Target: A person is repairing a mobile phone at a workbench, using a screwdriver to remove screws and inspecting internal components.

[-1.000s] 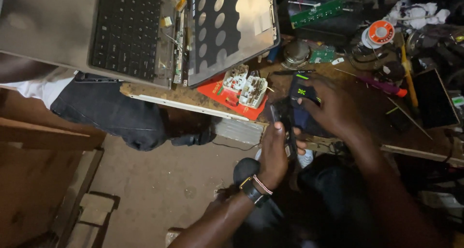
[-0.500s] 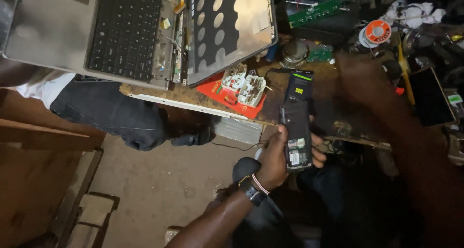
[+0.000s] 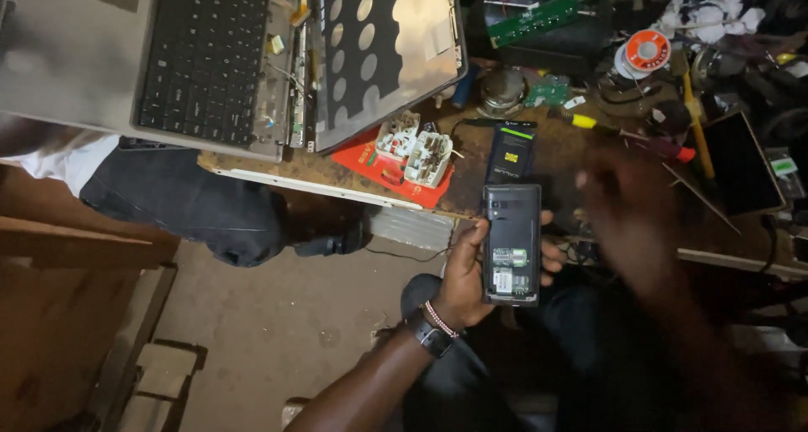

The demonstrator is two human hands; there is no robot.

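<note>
The bare left arm wears a dark wristwatch [image 3: 431,338] beside what looks like a beaded bracelet [image 3: 441,319].

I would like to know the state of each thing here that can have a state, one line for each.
phone: back cover off, inside showing, held in left hand
battery: out of the phone, lying flat on the bench
laptop: taken apart, keyboard up, panel with round holes exposed
white sockets: opened, resting on a red card
solder reel: lying flat
right hand: blurred, in motion, seems empty
</note>
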